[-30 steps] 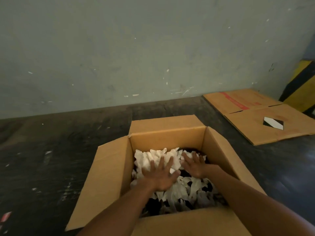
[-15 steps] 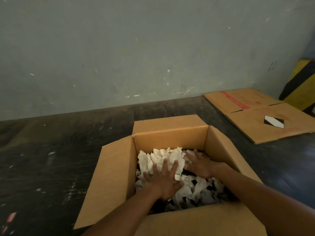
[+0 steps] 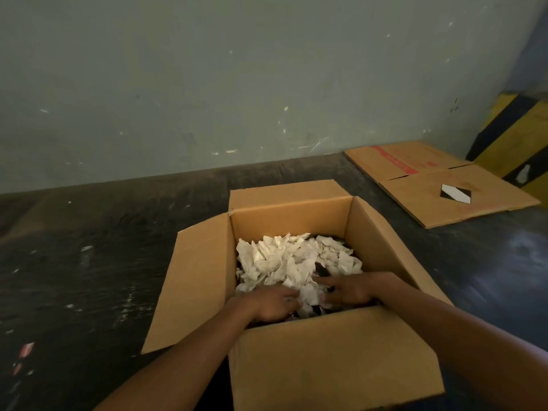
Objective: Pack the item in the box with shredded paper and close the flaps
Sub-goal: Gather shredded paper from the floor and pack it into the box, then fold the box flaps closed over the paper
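An open cardboard box (image 3: 290, 221) stands on the dark floor with all its flaps spread outward. White shredded paper (image 3: 281, 259) is piled inside, thickest toward the far left. A dark item (image 3: 321, 271) shows only through gaps in the paper. Both my hands are inside the box at its near wall. My left hand (image 3: 272, 302) has its fingers curled into the paper. Facing it, my right hand (image 3: 350, 289) closes fingers and thumb on the same clump between them. The near flap (image 3: 326, 357) hides the box's front part.
A flattened cardboard sheet (image 3: 430, 185) with a red stripe and a black-and-white diamond label lies on the floor at the right. A yellow-and-black striped post (image 3: 516, 134) stands in the far right corner. A grey-green wall (image 3: 237, 84) runs behind the box.
Both hands have drawn back from the middle of the paper to the near side of the box. Their fingers went from flat and spread to curled on the paper.
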Action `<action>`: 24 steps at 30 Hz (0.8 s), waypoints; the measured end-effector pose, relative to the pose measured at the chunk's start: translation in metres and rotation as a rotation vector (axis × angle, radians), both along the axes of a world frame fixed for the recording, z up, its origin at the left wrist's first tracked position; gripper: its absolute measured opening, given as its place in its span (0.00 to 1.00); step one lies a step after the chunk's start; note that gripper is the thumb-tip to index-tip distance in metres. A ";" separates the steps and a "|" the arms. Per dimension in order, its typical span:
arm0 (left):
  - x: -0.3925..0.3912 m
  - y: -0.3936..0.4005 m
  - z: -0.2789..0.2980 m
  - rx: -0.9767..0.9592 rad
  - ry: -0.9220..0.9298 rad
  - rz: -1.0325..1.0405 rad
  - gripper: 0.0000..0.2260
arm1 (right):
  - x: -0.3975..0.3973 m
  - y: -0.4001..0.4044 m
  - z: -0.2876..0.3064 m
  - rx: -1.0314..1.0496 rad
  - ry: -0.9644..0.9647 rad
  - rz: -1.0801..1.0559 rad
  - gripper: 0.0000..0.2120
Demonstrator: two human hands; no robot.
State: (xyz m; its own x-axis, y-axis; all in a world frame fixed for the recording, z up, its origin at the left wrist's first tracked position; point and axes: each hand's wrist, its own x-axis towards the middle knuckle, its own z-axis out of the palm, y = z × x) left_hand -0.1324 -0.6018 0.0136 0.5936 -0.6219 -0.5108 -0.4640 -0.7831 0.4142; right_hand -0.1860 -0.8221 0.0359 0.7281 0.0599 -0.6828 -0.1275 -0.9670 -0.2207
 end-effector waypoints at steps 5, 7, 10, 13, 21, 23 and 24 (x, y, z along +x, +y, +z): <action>0.004 0.015 0.025 -0.046 -0.162 -0.014 0.17 | -0.013 -0.004 0.039 0.048 -0.580 -0.186 0.18; 0.002 0.026 0.032 -0.114 -0.385 0.031 0.14 | -0.022 -0.016 0.045 0.116 -0.843 -0.406 0.14; 0.002 0.040 0.042 -0.108 -0.806 0.044 0.13 | -0.041 -0.044 0.043 0.087 -1.012 -0.730 0.11; 0.011 0.054 0.044 0.088 -0.745 0.194 0.24 | -0.065 -0.077 0.021 0.005 -0.763 -1.165 0.19; 0.052 0.068 0.016 -0.022 -0.272 0.418 0.30 | -0.113 -0.063 -0.020 0.838 -0.547 -1.821 0.16; 0.070 0.071 0.006 0.019 -0.285 0.360 0.29 | -0.112 -0.061 -0.018 0.940 -0.728 -1.933 0.25; 0.080 0.072 0.001 0.032 -0.299 0.340 0.30 | -0.111 -0.061 -0.014 0.965 -0.860 -1.999 0.33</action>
